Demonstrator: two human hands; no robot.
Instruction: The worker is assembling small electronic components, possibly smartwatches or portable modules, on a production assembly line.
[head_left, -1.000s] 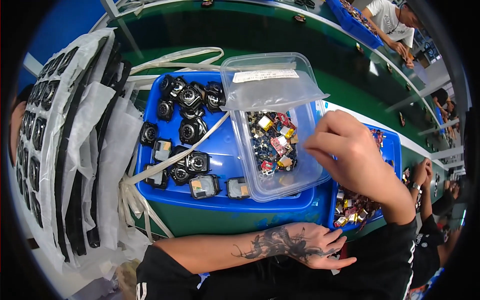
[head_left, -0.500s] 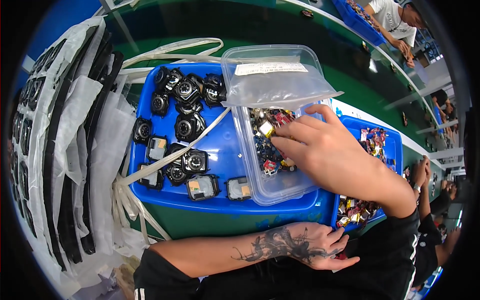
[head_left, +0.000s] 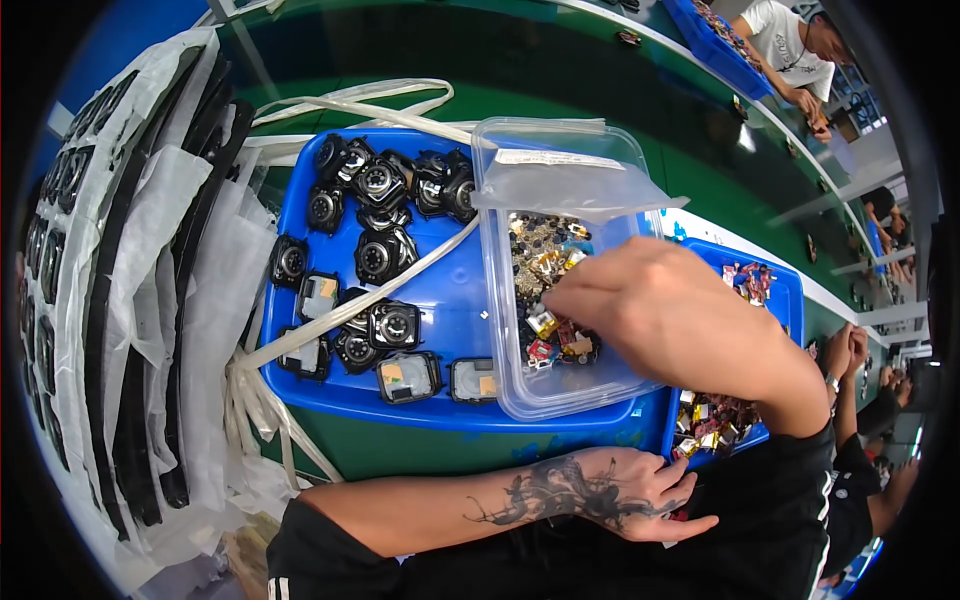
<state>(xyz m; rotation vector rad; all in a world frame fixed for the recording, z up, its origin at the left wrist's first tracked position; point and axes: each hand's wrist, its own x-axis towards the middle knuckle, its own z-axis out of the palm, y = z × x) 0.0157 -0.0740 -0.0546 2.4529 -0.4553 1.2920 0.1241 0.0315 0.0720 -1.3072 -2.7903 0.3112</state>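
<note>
My right hand (head_left: pixel 650 305) reaches into a clear plastic box (head_left: pixel 510 390) with its fingers drawn together. Its fingertips touch a pile of small electronic parts (head_left: pixel 548 265) in yellow, red, white and black; whatever they pinch is hidden. My left hand (head_left: pixel 640 490), at the end of a tattooed forearm, lies low in front of my body. Its fingers are curled around a small red and white part (head_left: pixel 680 516), which shows only in slivers. A clear plastic bag (head_left: pixel 570 195) with a white label covers the far part of the box.
The box overlaps a blue tray (head_left: pixel 440 412) of black watch cases (head_left: pixel 380 255). Another blue tray (head_left: pixel 790 290) of small parts stands right. A pale strap (head_left: pixel 350 325) crosses the first tray. Stacked black trays with white sheets (head_left: pixel 170 240) stand left. A co-worker (head_left: pixel 800 50) sits across.
My right hand's fingers have closed together, lower in the pile. The box and bag have shifted slightly right and nearer, and the parts inside are rearranged. My left hand is nearly still.
</note>
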